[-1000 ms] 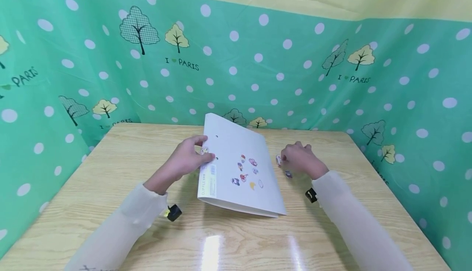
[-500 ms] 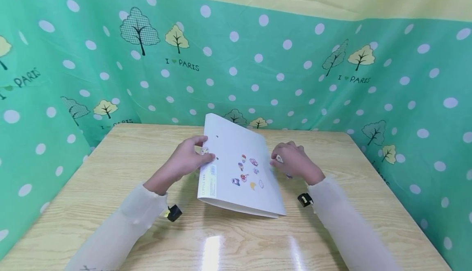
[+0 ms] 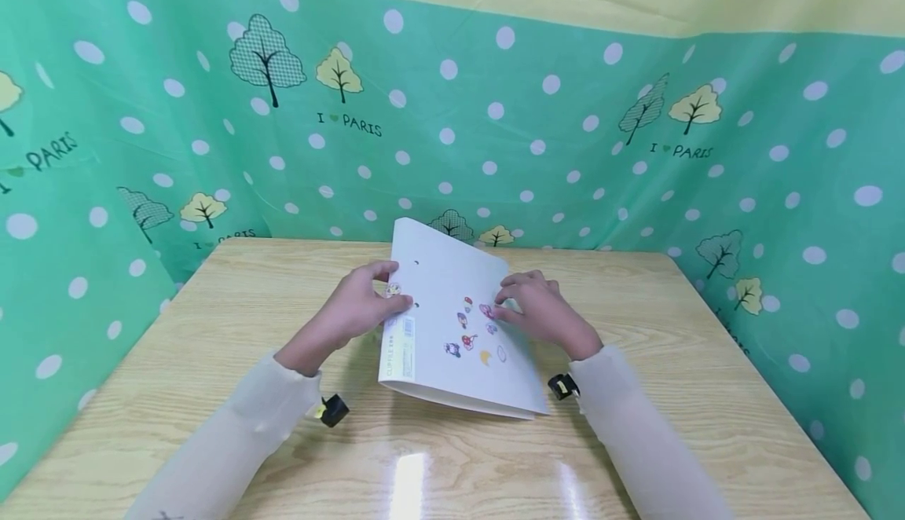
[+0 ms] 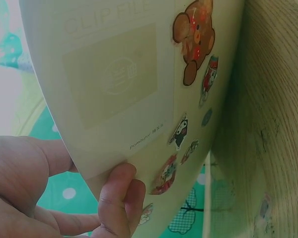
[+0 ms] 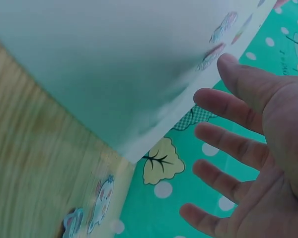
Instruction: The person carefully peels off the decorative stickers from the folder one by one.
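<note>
A white clip file folder (image 3: 445, 284) stands tilted on the table, its spine raised on the left. My left hand (image 3: 362, 300) pinches the spine edge, thumb on one face and fingers round the other. Several small cartoon stickers (image 3: 468, 342) dot the face toward me. On the other face, in the left wrist view, are more stickers, among them a brown bear sticker (image 4: 196, 39). My right hand (image 3: 540, 312) hovers at the folder's right part, fingers spread and thumb close to a sticker (image 5: 211, 57); nothing is visibly held.
Two loose stickers, one a pale sticker (image 5: 102, 203), lie on the wooden table (image 3: 247, 300) near the folder's right side; my right hand hides them in the head view. A green dotted curtain (image 3: 438, 111) hangs behind and at both sides.
My right hand has moved left from the loose stickers on the table to the folder's right part. The left hand and the folder have stayed in place.
</note>
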Demonstrator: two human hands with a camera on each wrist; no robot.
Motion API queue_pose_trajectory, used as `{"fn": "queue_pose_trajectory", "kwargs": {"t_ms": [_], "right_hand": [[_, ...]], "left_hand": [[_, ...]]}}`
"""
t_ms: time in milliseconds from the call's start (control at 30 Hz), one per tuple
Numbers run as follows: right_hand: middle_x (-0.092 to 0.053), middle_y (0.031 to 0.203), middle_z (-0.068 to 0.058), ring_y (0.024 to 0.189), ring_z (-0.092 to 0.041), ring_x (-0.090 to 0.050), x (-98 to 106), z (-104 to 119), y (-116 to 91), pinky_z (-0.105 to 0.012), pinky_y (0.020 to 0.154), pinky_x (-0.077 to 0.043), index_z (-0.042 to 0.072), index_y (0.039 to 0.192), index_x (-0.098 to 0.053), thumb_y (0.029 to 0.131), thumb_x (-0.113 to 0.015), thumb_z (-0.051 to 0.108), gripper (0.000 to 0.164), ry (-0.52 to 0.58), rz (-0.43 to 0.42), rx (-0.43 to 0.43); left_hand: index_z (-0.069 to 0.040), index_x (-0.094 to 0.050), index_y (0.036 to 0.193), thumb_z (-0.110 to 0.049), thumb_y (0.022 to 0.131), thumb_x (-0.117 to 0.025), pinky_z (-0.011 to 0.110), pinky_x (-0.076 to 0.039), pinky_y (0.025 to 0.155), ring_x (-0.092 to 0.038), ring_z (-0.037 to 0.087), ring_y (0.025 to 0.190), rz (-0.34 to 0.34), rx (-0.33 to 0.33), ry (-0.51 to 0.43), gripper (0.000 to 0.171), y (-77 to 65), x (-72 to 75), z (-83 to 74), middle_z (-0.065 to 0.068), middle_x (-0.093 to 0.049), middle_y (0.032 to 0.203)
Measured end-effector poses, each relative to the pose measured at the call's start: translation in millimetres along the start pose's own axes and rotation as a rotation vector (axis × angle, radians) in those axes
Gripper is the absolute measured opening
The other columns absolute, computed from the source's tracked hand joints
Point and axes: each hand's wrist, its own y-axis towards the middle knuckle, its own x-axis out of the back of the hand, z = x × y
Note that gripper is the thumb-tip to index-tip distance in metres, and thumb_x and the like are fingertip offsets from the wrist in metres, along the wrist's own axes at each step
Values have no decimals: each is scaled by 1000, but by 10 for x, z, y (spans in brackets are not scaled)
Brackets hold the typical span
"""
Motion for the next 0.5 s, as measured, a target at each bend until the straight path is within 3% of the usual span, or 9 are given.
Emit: {"fn": "queue_pose_trajectory", "kwargs": {"t_ms": [500], "right_hand": [[-64,135,-9,131,-39,-47,-59,170,15,-64,100,-39,19,109,-81,96,-73,33,20,-84,-12,68]], "left_hand": [[2,-31,158,-13,97,-69,32,-61,67,-72,21,80,7,-2,-4,74,1,-9,3,22,-47,145]]}}
